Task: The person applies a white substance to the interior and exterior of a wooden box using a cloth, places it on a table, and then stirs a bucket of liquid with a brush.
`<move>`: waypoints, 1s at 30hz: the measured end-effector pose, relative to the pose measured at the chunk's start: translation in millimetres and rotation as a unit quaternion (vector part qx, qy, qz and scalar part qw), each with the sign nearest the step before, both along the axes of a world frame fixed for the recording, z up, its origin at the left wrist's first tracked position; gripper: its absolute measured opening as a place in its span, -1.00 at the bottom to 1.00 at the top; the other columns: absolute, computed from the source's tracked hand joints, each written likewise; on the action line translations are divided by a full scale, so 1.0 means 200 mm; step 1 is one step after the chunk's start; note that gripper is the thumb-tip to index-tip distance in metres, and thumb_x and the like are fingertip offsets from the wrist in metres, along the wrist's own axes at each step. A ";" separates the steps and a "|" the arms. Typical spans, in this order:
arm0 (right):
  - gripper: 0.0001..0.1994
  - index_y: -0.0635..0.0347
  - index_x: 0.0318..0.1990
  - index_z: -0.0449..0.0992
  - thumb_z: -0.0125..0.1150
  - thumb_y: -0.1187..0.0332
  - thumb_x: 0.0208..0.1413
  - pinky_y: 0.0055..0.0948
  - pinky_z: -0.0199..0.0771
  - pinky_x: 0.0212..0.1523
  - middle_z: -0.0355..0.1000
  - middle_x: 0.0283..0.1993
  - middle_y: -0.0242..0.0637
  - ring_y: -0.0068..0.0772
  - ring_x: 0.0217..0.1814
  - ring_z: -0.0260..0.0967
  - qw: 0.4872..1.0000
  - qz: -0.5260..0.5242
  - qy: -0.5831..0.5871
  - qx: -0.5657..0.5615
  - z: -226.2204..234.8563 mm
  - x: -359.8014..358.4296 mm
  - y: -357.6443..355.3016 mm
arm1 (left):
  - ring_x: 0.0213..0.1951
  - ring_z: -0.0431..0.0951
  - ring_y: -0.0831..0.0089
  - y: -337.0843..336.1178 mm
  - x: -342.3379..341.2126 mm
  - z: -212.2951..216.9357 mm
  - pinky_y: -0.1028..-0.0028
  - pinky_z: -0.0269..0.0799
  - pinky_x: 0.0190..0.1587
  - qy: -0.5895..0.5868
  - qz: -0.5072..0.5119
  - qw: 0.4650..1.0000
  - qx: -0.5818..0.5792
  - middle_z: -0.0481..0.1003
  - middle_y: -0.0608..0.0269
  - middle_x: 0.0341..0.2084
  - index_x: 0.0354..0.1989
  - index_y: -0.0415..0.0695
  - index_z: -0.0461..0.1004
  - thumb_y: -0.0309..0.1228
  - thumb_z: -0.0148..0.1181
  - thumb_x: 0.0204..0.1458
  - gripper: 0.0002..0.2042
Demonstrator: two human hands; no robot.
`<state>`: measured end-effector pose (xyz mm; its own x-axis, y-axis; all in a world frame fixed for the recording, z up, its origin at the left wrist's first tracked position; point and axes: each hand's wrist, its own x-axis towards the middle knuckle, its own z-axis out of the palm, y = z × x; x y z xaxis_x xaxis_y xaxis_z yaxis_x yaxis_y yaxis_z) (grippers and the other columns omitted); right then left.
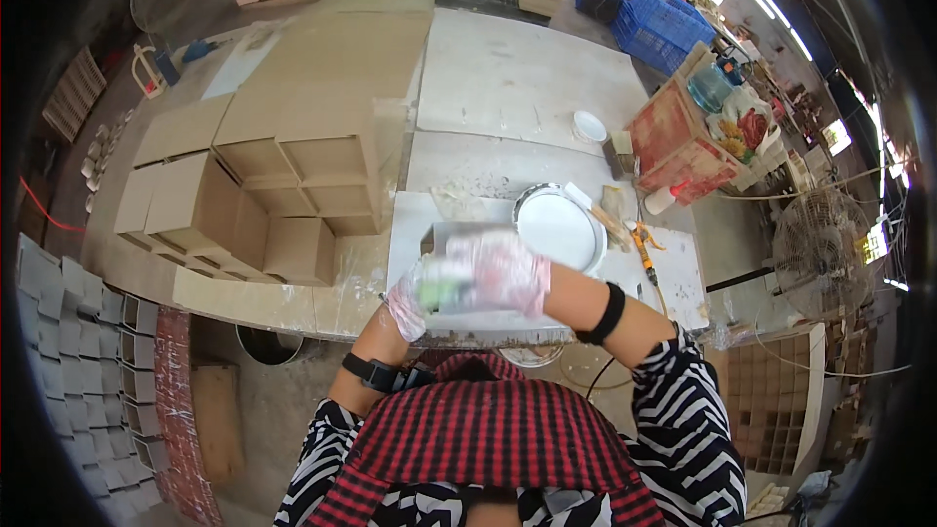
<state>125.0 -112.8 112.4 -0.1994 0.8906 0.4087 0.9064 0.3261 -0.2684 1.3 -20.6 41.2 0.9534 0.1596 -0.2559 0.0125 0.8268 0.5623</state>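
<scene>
Both my hands wear thin, translucent gloves stained with white and pink. They work close together at the table's near edge, around a small grey box [455, 228]. My left hand [407, 303] is closed against the box's left side, with part of its fingers hidden. Across the top of the box lies my right hand [506, 271], smeared by motion, so its fingers do not show clearly. A pale green blur [441, 289] between the hands is too smeared to name. Just right of them stands a round tub [561, 229] of white liquid, with a brush [597, 216] lying over its rim.
Brown cardboard boxes [303, 249] are stacked on the table's left. An orange air gun [643, 250] with a hose, a squeeze bottle [666, 197] and a white bowl [589, 127] sit to the right. Grey boxes [88, 361] line the lower left; a fan [825, 244] stands at right.
</scene>
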 end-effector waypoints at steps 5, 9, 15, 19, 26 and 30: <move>-0.73 -0.17 -0.11 0.42 0.08 0.21 -0.03 -0.28 0.43 -0.20 0.41 -0.23 -0.39 -0.29 -0.21 0.39 0.964 -0.231 -0.005 -0.135 0.18 0.20 0.12 | -0.08 0.45 0.39 -0.04 0.00 -0.07 0.38 0.40 -0.03 0.027 -0.001 1.000 0.006 0.41 0.17 -0.07 0.06 -0.16 0.29 -0.22 -0.12 0.15 -0.63; -0.66 -0.21 -0.04 0.41 0.09 0.18 -0.04 -0.33 0.44 -0.21 0.38 -0.22 -0.37 -0.25 -0.20 0.40 0.969 -0.014 -0.233 0.076 0.13 0.15 -0.07 | -0.07 0.45 0.38 0.01 -0.03 -0.06 0.37 0.40 -0.02 -0.005 -0.004 0.999 -0.041 0.41 0.15 -0.07 0.07 -0.17 0.28 -0.22 -0.16 0.16 -0.63; -0.67 -0.13 -0.07 0.42 0.14 0.16 -0.03 -0.35 0.43 -0.16 0.39 -0.15 -0.31 -0.26 -0.18 0.40 0.982 -0.138 -0.034 -0.123 0.01 0.07 -0.14 | -0.06 0.44 0.33 -0.02 0.01 -0.02 0.35 0.42 -0.05 -0.022 -0.026 0.998 -0.054 0.38 0.13 -0.02 0.09 -0.20 0.24 -0.20 -0.15 0.16 -0.59; -0.72 0.04 -0.08 0.43 0.10 0.22 0.06 -0.41 0.39 -0.28 0.44 -0.21 -0.18 -0.31 -0.22 0.40 0.880 -0.317 0.318 -0.155 0.07 0.29 0.03 | -0.07 0.45 0.31 -0.06 0.01 -0.04 0.33 0.42 -0.05 -0.087 0.034 0.996 -0.005 0.38 0.11 -0.04 0.05 -0.25 0.26 -0.24 0.00 0.10 -0.59; -0.66 0.26 -0.02 0.35 0.07 0.26 0.11 -0.54 0.34 -0.26 0.41 -0.18 -0.36 -0.55 -0.24 0.30 0.751 -0.250 0.600 -0.112 0.07 0.25 -0.07 | -0.10 0.47 0.27 -0.03 0.01 0.02 0.29 0.41 -0.04 0.008 0.040 0.988 -0.149 0.42 0.06 -0.10 0.03 -0.24 0.30 -0.31 -0.14 0.11 -0.64; -0.65 0.27 0.00 0.33 0.07 0.28 0.11 -0.57 0.35 -0.24 0.40 -0.16 -0.34 -0.57 -0.23 0.31 0.756 -0.204 0.601 -0.158 0.05 0.21 -0.10 | -0.07 0.44 0.25 -0.04 -0.02 0.02 0.29 0.38 0.00 0.016 0.058 0.994 -0.095 0.40 0.06 -0.07 0.04 -0.23 0.29 -0.25 -0.18 0.14 -0.62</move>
<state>167.5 -133.2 122.4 0.4659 0.8684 -0.1700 -0.0473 -0.1674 -0.9848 -3.3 -28.0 44.9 0.9221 0.2141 -0.3224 -0.0736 0.9148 0.3970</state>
